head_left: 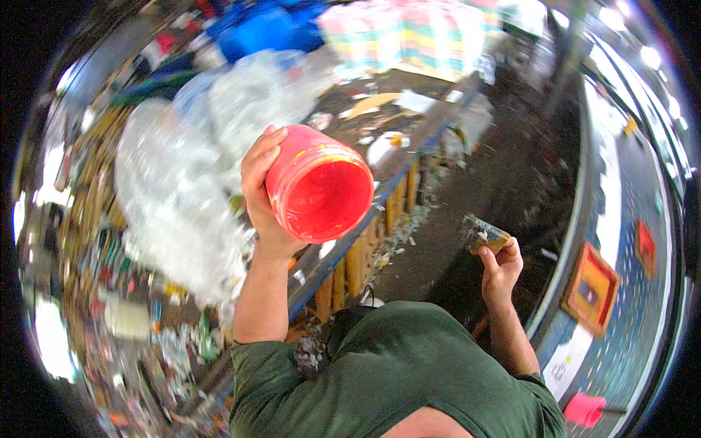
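Observation:
My left hand [257, 191] grips a pinkish-red plastic jar [283, 162] from its left side, the fingers wrapped round its wall. The jar is tilted so its round open mouth faces me, and its inside is coated in red. Lower on the right, my right hand [501, 271] pinches a small flat piece [491, 235] between thumb and fingers. This piece is yellowish brown at the held end and dark or see-through at the far end; blur hides its exact kind. The two hands are well apart.
Clear plastic bags [175, 197] heap up on the left beside scattered scraps. A blue-edged table [431, 139] with litter on it runs alongside. Multicoloured stacks [409, 36] stand at the back. On the long right-hand table lie an orange-red frame [612, 292] and a pink container [584, 409].

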Available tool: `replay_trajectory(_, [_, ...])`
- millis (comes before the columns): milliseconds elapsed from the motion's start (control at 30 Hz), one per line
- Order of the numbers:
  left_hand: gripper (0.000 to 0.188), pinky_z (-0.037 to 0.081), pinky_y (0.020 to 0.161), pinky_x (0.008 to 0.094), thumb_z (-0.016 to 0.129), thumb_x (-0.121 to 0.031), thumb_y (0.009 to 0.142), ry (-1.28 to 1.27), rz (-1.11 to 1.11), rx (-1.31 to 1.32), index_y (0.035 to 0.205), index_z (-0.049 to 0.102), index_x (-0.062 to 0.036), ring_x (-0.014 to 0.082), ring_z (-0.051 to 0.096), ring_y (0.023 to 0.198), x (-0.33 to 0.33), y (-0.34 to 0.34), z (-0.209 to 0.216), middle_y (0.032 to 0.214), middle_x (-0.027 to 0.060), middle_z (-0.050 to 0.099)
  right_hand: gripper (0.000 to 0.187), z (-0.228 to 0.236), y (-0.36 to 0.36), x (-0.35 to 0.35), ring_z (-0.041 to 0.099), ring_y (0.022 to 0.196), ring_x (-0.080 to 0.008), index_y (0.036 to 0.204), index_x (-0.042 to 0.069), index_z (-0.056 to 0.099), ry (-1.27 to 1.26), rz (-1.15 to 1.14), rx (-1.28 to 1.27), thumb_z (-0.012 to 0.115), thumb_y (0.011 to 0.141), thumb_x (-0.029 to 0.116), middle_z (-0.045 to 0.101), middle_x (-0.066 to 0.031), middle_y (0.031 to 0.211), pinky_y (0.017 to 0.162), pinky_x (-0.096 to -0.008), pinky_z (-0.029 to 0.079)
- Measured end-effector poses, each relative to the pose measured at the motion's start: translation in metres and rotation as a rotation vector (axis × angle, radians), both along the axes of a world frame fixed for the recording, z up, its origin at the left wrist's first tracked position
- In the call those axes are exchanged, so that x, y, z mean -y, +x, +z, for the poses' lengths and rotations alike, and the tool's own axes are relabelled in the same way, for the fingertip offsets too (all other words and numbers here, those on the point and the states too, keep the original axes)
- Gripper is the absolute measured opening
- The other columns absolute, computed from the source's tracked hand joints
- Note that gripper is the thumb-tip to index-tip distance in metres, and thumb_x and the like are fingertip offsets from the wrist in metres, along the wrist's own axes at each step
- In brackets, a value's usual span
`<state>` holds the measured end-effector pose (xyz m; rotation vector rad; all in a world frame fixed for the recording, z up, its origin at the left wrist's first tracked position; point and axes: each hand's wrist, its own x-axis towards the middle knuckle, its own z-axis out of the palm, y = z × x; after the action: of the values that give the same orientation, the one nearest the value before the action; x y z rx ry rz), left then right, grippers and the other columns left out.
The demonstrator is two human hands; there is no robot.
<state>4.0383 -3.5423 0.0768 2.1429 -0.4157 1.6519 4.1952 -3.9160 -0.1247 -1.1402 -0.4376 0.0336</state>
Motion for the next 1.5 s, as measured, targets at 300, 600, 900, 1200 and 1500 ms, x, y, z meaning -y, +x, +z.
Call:
replay_trajectory(300, [0.082,0.049,0.120,0.0529,0.100,-0.007,0.072,0.035,-0.188,-0.301,0.145,0.065,-0.0047,0.0425,0.065,0.135,0.093,0.262,-0.045,0.142,0.0188,0.070,0.027,-0.010,0.018,0.097,0.071,0.106,-0.0124,0.119,0.005,0.068,-0.057,-0.577,-0.021,0.083,0.098,-0.004,0.076,-0.0037,0.118,0.098,-0.0308,0.058])
replay_trajectory(600, [0.089,0.050,0.116,0.0514,0.100,-0.005,0.067,0.186,-0.609,-0.420,0.149,0.064,-0.0050,0.0408,0.066,0.131,0.182,0.444,-0.083,0.141,0.0162,0.072,0.033,0.018,0.039,0.103,0.070,0.103,-0.0102,0.132,-0.001,0.075,-0.294,-1.019,-0.128,0.084,0.100,0.001,0.077,-0.0031,0.116,0.094,-0.0306,0.058])
replay_trajectory(900, [0.071,0.050,0.114,0.0515,0.091,-0.015,0.079,0.318,-1.057,-0.449,0.146,0.068,-0.0077,0.0390,0.066,0.130,0.313,0.513,-0.089,0.138,0.0145,0.073,0.017,0.011,0.011,0.099,0.062,0.092,-0.0082,0.115,0.001,0.078,-0.376,-1.516,-0.255,0.083,0.099,0.002,0.071,0.0007,0.101,0.084,-0.0278,0.052])
replay_trajectory(1200, [0.067,0.047,0.111,0.0552,0.085,-0.008,0.079,0.637,-1.210,-0.467,0.144,0.069,-0.0154,0.0366,0.063,0.134,0.466,0.515,-0.110,0.139,0.0104,0.072,0.016,-0.011,-0.027,0.133,0.055,0.084,-0.0035,0.114,0.003,0.075,-0.143,-1.952,-0.240,0.084,0.102,0.007,0.068,0.0065,0.097,0.076,-0.0230,0.045])
replay_trajectory(1500, [0.075,0.047,0.105,0.0543,0.081,-0.001,0.071,0.930,-1.236,-0.391,0.143,0.070,-0.0179,0.0351,0.063,0.132,0.559,0.511,-0.130,0.135,0.0072,0.071,0.018,-0.025,-0.036,0.166,0.065,0.096,-0.0078,0.118,0.000,0.075,0.009,-2.068,-0.197,0.082,0.102,0.005,0.076,-0.0004,0.108,0.088,-0.0270,0.053])
